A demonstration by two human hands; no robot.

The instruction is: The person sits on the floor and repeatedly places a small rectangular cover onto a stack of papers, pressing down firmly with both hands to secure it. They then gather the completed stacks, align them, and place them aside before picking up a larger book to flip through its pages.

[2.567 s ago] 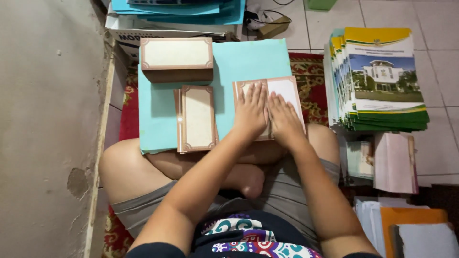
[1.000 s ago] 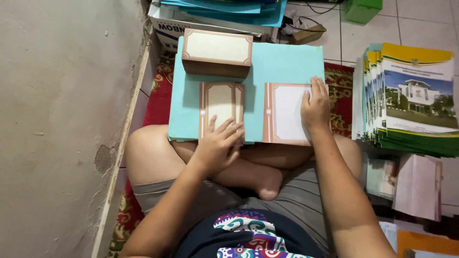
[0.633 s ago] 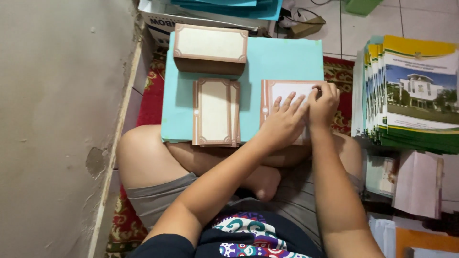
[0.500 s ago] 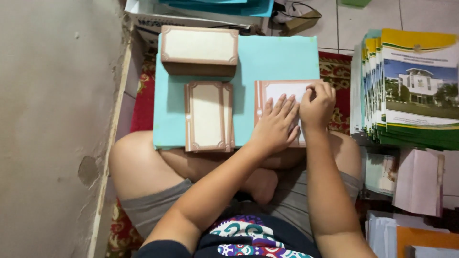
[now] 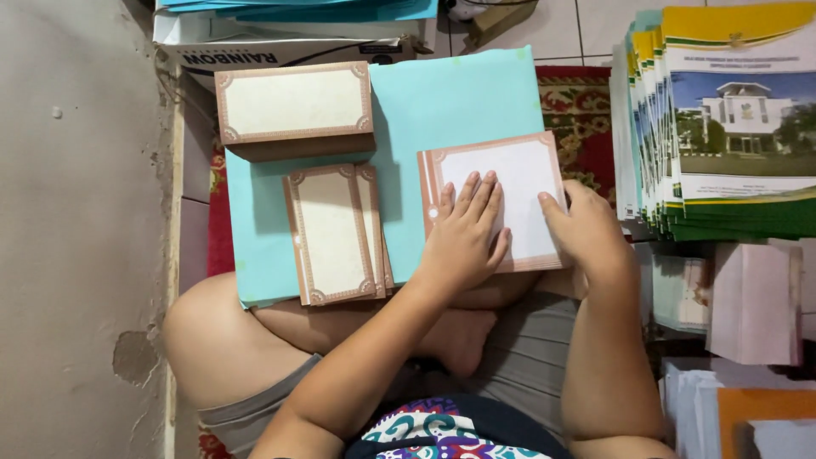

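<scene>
Both hands have barely shifted since a moment ago. Left of them a narrow card stack (image 5: 333, 235) lies on the turquoise sheet (image 5: 442, 102). Left hand (image 5: 463, 238) presses flat, fingers spread, on the white card (image 5: 518, 174); right hand (image 5: 591, 229) pinches its right edge.

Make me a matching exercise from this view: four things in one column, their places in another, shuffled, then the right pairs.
1 left hand
2 right hand
3 thick card stack
4 booklet pile

A far right, on the floor
B flat on the white card
C at the card's right edge
D top left of the teal folder

Pairs: 1-B, 2-C, 3-D, 4-A
</scene>
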